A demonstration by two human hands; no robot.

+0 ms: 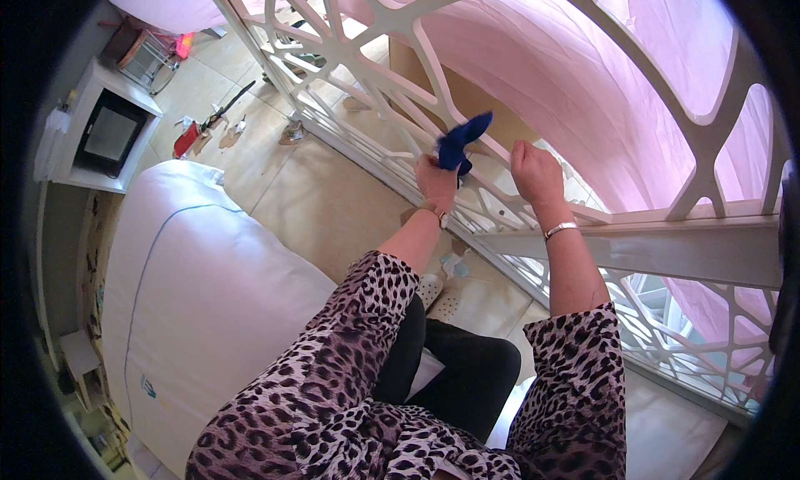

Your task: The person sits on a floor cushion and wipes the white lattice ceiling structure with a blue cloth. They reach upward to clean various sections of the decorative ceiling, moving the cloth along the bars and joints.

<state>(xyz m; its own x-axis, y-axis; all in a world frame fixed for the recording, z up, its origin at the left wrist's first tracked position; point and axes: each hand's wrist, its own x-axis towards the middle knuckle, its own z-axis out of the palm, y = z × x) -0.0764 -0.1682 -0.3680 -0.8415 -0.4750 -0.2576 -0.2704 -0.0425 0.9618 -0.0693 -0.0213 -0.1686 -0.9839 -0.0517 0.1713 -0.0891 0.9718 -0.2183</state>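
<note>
A dark blue cloth [461, 144] is bunched in my left hand [436, 181], which is held against a white openwork lattice screen [431, 74]. One end of the cloth sticks up past my fingers, slightly blurred. To its right, my right hand [537, 172] is curled into a fist beside a strut of the same screen. Its fingertips are hidden, so whether it grips the strut cannot be told. Pink fabric [562, 105] hangs behind the lattice, and a brown panel [462, 92] shows through the openings.
A large white padded bundle with blue piping [206, 280] lies at my left. Past it stands a white cabinet with a dark panel [109, 133]. Scraps and a red item [185, 141] litter the tiled floor [300, 211]. A white crossbar [656, 245] runs along the screen at right.
</note>
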